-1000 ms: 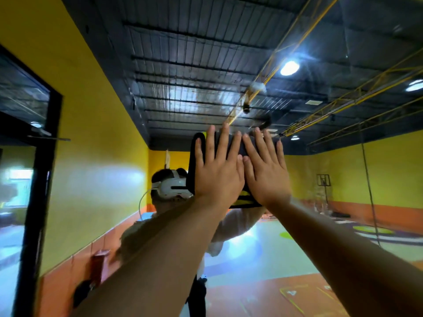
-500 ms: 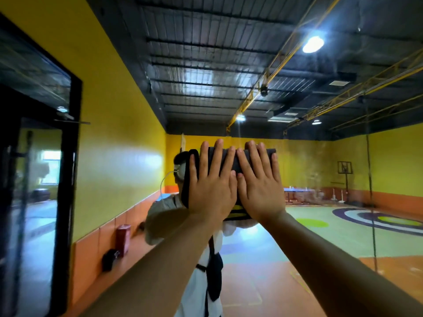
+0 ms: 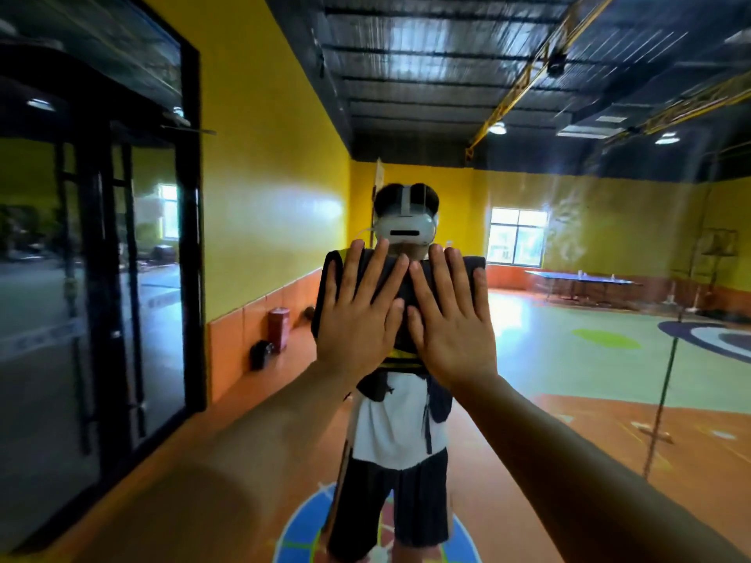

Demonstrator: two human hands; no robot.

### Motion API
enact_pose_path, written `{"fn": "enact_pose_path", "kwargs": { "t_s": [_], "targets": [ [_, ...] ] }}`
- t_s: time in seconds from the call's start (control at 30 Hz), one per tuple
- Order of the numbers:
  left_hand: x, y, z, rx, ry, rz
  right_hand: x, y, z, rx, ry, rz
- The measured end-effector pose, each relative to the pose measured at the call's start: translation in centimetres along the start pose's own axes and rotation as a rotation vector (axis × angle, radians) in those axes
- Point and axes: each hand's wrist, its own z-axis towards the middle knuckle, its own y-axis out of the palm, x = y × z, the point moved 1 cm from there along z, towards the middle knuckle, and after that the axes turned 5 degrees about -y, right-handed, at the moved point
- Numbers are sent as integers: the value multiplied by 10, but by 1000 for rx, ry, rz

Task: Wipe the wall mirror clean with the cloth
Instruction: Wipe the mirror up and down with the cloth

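Both hands, left [image 3: 359,319] and right [image 3: 449,323], lie flat with fingers spread, side by side, pressing a dark folded cloth [image 3: 406,294] against the large wall mirror [image 3: 569,359], whose glass reflects the person's white headset [image 3: 405,229] just above

Single head-worn view, close and square-on to the wall mirror [image 3: 569,319]

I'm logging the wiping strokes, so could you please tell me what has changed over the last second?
Both hands, left hand and right hand, slid the dark cloth down the mirror, from the reflected ceiling to chest height. Unchanged: palms flat, side by side, fingers spread upward, nothing released.
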Motion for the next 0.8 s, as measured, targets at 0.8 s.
{"fn": "enact_pose_path", "kwargs": {
  "t_s": [0.8],
  "targets": [
    [5, 69, -272, -129, 157, -122, -100, 43, -247, -176, -131, 45]
  ]
}}
